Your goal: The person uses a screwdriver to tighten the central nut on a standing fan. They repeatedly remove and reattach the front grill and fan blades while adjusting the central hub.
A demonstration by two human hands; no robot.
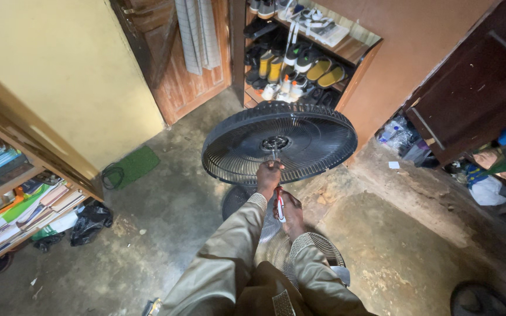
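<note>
Nearest the camera, two khaki sleeves [229,257] are seen reaching forward over a pale wire fan grille [317,248] that lies on the concrete floor [165,216], just below the standing fan. The right hand [291,213] is closed around a red-and-white screwdriver [279,203], which is held upright beneath the fan's grille. Just above it, the left hand [269,175] is closed on the lower middle of the black fan guard [279,143], directly under the hub [275,142]. The guard is tilted back so that its face is turned upward, and the fan's round base [236,202] is partly seen below it on the floor.

To the left of the fan, a black plastic bag [91,219] and a bookshelf [13,199] filled with books are found, with a small green mat [133,165] lying by the yellow wall. Behind the fan, a shoe rack [300,52] stacked with shoes and sandals is set into the wall, beside a wooden door [177,52]. To the right of the fan, a dark wooden cabinet [475,82] is seen.
</note>
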